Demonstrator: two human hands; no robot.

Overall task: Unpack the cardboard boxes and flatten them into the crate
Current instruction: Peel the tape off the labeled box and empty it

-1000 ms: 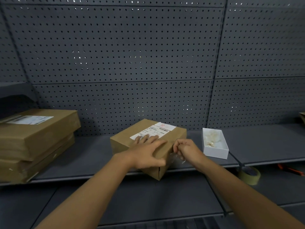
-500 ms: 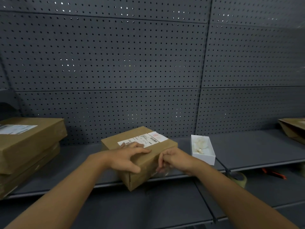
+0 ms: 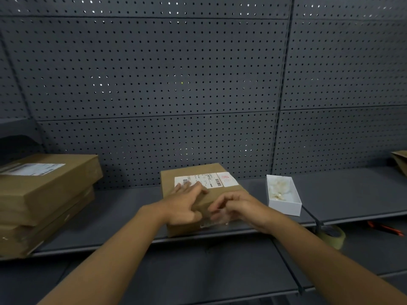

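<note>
A small brown cardboard box (image 3: 193,172) with a white shipping label lies on the grey shelf (image 3: 123,208), its near end at the shelf's front edge. My left hand (image 3: 185,203) rests flat on the box top, fingers spread over the label's near edge. My right hand (image 3: 233,208) is at the box's near right corner, fingers curled and pinching a strip of clear tape (image 3: 217,222) that lies over the box's front edge. No crate is in view.
Two larger flat cardboard boxes (image 3: 41,194) are stacked at the left of the shelf. A small open white box (image 3: 284,205) stands right of my hands. A tape roll (image 3: 334,235) and an orange-handled tool (image 3: 383,227) lie on the lower shelf. Another brown package (image 3: 400,160) shows at the far right.
The box has turned so its long side now points away from me. My right hand has shifted onto the near right corner and my left hand stays on top.
</note>
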